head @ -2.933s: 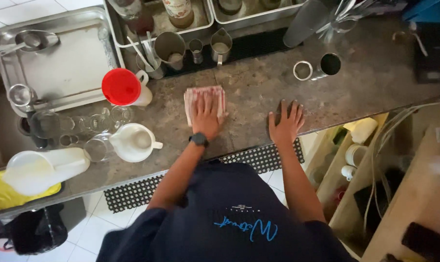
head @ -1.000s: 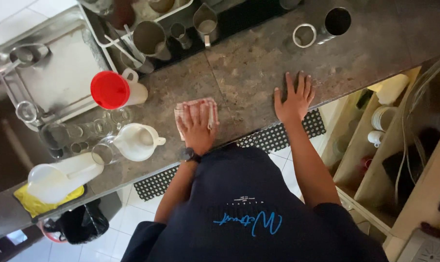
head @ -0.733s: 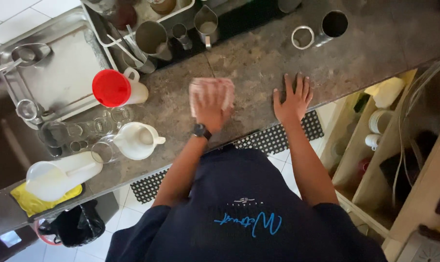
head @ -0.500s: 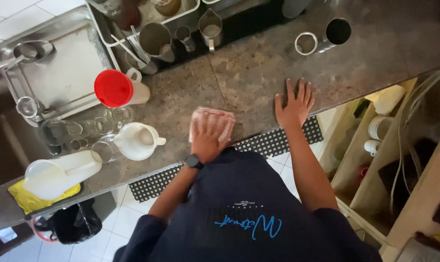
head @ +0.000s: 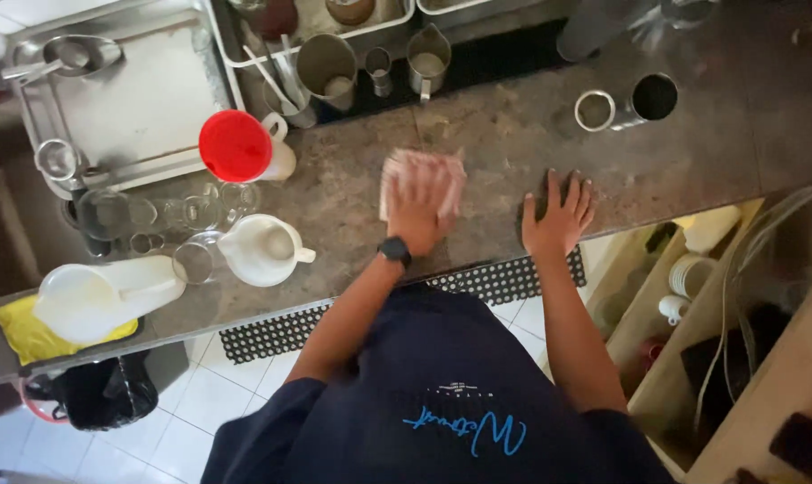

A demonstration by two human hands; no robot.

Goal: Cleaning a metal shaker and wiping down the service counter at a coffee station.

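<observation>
A pink cloth [head: 449, 168] lies flat on the speckled stone counter [head: 343, 193]. My left hand [head: 419, 208], with a dark watch on the wrist, presses down on the cloth and covers most of it. My right hand [head: 558, 220] rests flat on the counter near its front edge, fingers spread, holding nothing. It is a short way right of the cloth.
Left of the cloth stand a white jug with a red lid [head: 237, 145], a white pitcher [head: 262, 249], several small glasses [head: 155, 215] and a metal tray [head: 128, 99]. Metal pitchers [head: 325, 63] line the back; two metal cups [head: 594, 109] sit back right. A black rubber mat [head: 280, 327] covers the floor.
My left hand has slid the cloth back and forth over the counter, from near the front edge to farther back. My right hand stays planted flat.
</observation>
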